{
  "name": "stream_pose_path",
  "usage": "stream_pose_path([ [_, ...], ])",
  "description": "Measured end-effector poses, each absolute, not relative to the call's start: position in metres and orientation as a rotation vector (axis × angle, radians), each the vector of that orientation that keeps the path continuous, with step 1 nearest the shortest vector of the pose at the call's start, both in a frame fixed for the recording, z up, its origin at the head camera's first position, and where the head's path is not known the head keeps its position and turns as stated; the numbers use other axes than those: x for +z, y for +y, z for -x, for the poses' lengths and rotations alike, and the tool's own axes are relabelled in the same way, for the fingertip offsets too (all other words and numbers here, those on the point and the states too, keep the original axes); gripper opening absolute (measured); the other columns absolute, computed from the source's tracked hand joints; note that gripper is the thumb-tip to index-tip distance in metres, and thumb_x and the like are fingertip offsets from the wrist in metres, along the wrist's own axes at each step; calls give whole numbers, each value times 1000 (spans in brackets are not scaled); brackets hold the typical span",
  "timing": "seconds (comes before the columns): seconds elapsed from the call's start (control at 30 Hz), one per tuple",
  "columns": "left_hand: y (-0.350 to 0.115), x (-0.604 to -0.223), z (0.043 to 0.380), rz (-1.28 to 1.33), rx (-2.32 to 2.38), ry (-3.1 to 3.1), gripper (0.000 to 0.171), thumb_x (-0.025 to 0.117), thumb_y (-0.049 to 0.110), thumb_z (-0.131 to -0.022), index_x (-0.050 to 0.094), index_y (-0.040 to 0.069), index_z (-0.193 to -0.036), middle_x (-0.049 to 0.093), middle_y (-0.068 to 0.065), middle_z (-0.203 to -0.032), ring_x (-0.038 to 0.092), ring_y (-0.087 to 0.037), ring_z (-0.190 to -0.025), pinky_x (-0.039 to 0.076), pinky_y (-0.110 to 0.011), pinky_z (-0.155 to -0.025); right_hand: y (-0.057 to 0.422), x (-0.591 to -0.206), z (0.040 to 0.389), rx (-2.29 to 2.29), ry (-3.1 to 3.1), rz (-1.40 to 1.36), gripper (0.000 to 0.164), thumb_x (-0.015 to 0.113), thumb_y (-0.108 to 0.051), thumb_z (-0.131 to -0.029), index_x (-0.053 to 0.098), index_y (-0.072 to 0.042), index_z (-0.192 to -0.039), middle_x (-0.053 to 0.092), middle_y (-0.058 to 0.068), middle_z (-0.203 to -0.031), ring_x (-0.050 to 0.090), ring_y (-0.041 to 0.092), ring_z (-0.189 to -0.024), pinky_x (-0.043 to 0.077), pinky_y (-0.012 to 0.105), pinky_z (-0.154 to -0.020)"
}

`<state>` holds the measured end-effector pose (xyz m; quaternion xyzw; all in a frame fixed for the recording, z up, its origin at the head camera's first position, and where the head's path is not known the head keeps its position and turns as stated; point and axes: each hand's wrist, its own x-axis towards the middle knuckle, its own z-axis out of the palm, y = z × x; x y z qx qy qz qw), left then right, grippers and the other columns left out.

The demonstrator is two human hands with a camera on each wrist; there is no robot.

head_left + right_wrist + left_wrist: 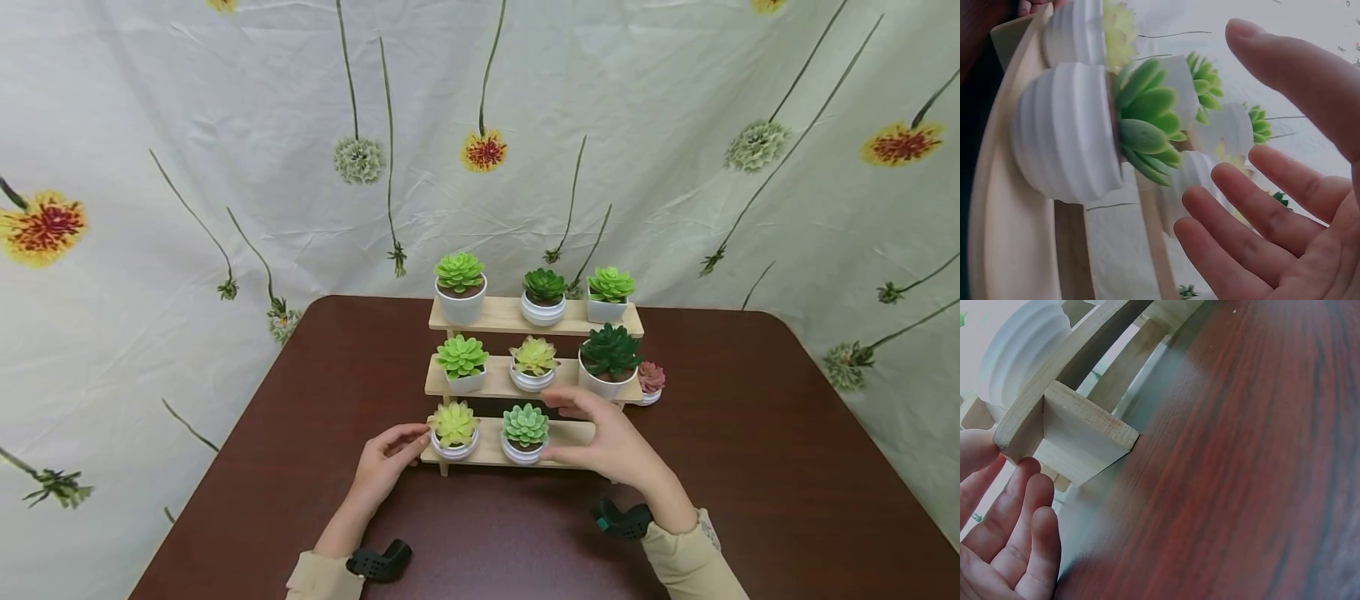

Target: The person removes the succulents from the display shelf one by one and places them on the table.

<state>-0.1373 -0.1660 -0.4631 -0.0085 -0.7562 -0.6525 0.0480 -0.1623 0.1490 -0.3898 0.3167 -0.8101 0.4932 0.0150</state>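
Note:
A three-tier wooden plant stand (573, 432) holds small potted artificial succulents. On its bottom shelf are a yellow-green succulent (454, 424) at the left end and a pale green succulent (525, 426) near the middle, both in ribbed white pots. My left hand (390, 460) pinches the left end of the bottom shelf (1019, 428), thumb and fingertips at its corner. My right hand (603, 437) is spread just right of the pale green succulent, thumb apart from the fingers. In the right wrist view nothing lies in its palm, and the ribbed pot (1069, 134) stands beyond the fingertips.
The middle shelf carries a light green succulent (462, 358), a yellowish one (533, 357) and a dark green one (610, 354). Three more green ones stand on the top shelf (504, 315). A reddish succulent (651, 379) sits behind the stand's right side on the brown table (750, 433).

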Motion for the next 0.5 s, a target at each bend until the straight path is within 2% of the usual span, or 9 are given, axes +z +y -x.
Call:
stream_pose_path([
  [0.5,-166,-463,137,40,-1972,-2310,20,65,0,-86,66,-6,-105,66,-17,-96,59,-9,-71,52,-29,-64,141,-403,168,1433,-2677,-972,66,82,-30,-72,53,-7,-127,55,5,-125,55,22,-112,43,36,-96],
])
